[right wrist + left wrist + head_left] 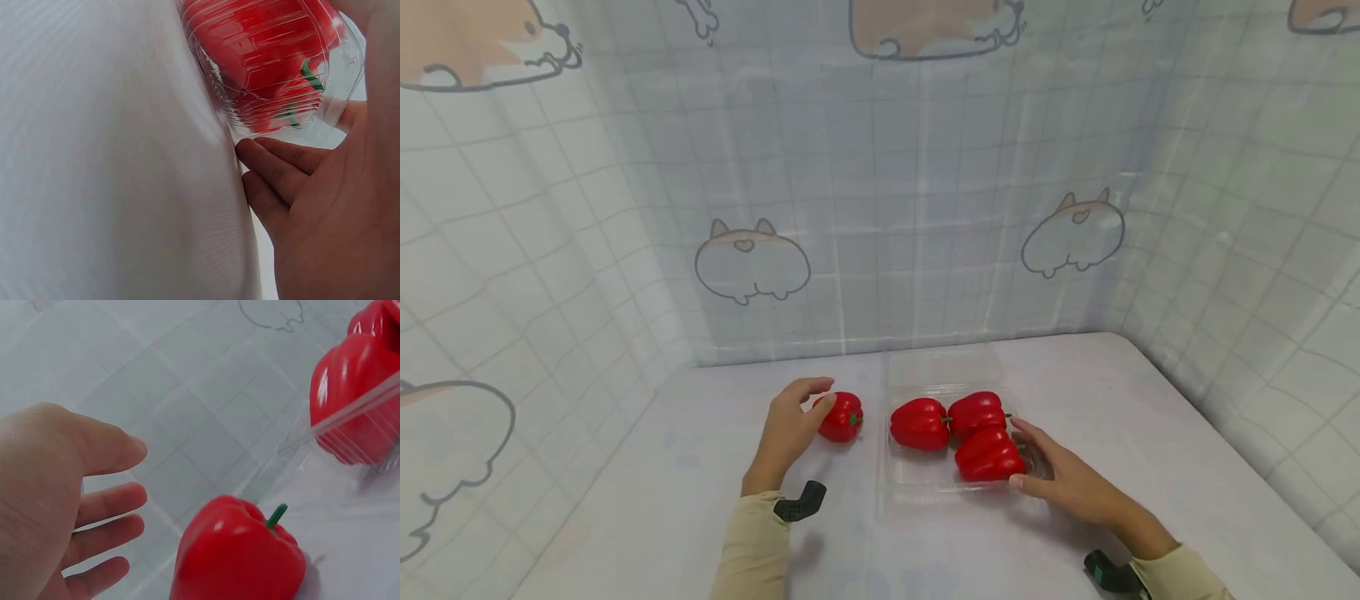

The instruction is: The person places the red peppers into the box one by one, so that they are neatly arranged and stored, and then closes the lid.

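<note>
A red bell pepper [841,418] lies on the table left of a clear plastic container [925,482]. My left hand [790,423] is beside this pepper, thumb and fingers spread apart; in the left wrist view a gap separates the hand [75,506] from the pepper [240,556]. Inside the container lie three more red peppers: one on the left [920,424], one at the back [977,414] and one in front [989,455]. My right hand [1063,475] holds the container's right end between thumb and fingers, low by the table in the right wrist view.
The container's clear lid [942,365] lies folded back behind it. A pale cloth covers the table [700,533]. Patterned curtains [917,208] stand along the back and both sides. A dark device [802,502] is worn at the left wrist, another [1108,573] at the right.
</note>
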`<state>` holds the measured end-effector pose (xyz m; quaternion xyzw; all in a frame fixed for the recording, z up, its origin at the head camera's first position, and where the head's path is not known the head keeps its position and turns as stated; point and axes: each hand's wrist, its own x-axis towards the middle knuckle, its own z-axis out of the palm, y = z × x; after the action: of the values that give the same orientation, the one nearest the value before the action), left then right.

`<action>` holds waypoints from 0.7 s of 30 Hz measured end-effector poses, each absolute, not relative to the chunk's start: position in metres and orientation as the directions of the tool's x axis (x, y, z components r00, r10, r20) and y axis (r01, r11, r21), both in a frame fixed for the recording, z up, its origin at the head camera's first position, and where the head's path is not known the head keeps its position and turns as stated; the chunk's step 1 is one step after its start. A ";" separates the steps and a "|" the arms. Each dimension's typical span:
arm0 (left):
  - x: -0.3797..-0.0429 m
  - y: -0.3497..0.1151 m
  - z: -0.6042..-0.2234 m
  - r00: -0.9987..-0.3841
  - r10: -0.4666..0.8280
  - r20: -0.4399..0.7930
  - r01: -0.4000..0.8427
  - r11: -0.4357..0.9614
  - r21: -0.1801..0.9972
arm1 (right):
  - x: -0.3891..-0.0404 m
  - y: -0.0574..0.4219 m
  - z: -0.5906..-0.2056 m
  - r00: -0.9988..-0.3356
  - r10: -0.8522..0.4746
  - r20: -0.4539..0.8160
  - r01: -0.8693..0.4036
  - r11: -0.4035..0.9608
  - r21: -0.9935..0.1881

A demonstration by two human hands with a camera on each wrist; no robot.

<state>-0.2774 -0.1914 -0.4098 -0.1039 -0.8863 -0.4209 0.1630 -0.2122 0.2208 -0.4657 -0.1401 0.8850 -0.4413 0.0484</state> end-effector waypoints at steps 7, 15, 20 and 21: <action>-0.281 -0.198 -0.417 -0.963 0.047 0.264 0.230 0.649 0.725 | -0.212 0.221 -0.466 -0.956 -0.291 0.033 -0.200 0.566 -0.800; -0.288 -0.202 -0.428 -0.979 0.069 0.194 0.193 0.633 0.749 | -0.213 0.221 -0.463 -0.956 -0.291 0.027 -0.197 0.575 -0.794; -0.291 -0.203 -0.434 -0.985 0.087 0.152 0.173 0.628 0.758 | -0.213 0.222 -0.463 -0.955 -0.296 0.023 -0.195 0.566 -0.801; -0.291 -0.203 -0.435 -0.985 0.093 0.144 0.170 0.628 0.759 | -0.212 0.222 -0.463 -0.955 -0.296 0.024 -0.195 0.563 -0.803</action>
<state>-0.2914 -0.2032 -0.4347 -0.0730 -0.9012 -0.4249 0.0457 -0.2125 0.2218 -0.4633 -0.1393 0.8821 -0.4464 0.0567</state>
